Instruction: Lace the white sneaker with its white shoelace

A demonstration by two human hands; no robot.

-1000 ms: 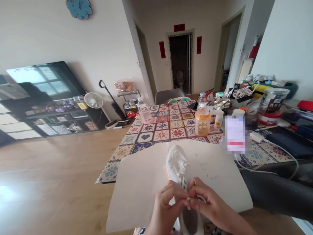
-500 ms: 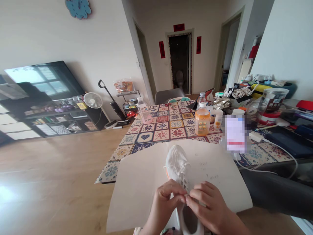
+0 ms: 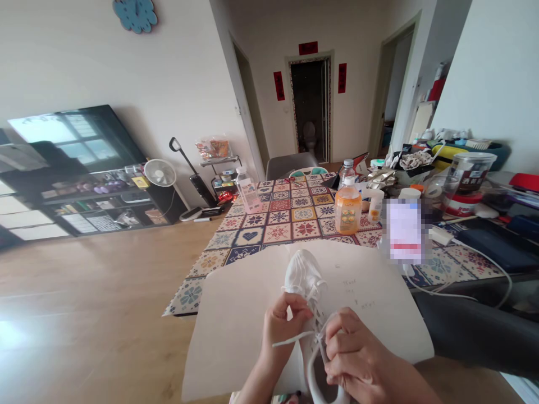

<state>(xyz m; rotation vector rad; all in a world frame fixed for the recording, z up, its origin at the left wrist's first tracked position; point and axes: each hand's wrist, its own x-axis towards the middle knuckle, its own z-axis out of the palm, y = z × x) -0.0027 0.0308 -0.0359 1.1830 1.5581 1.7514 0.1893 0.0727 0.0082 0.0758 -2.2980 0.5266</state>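
A white lace-up sneaker [image 3: 301, 270] lies with its toe pointing away from me and its opening toward me. My left hand [image 3: 283, 325] is closed in a pinch at the left side of the lacing, its fingertips on the shoelace. One loose end of the white shoelace [image 3: 290, 340] sticks out leftward across that hand. On the right, my right hand [image 3: 351, 350] is closed beside the shoe's opening, pinching a raised stretch of lace between thumb and forefinger. Its fingers partly cover the right side of the shoe.
Beneath the shoe is a large white sheet of paper [image 3: 236, 314] with faint writing. Past it stand an orange bottle [image 3: 348, 207] and a clear bottle [image 3: 247, 191] on a patterned tablecloth [image 3: 278, 217]. A phone [image 3: 405, 230] with a white cable [image 3: 484, 255] is at the right.
My hands have parted from their meeting point over the lacing. The left moved slightly up and left, the right a little outward. A loose lace end now shows across the left hand.
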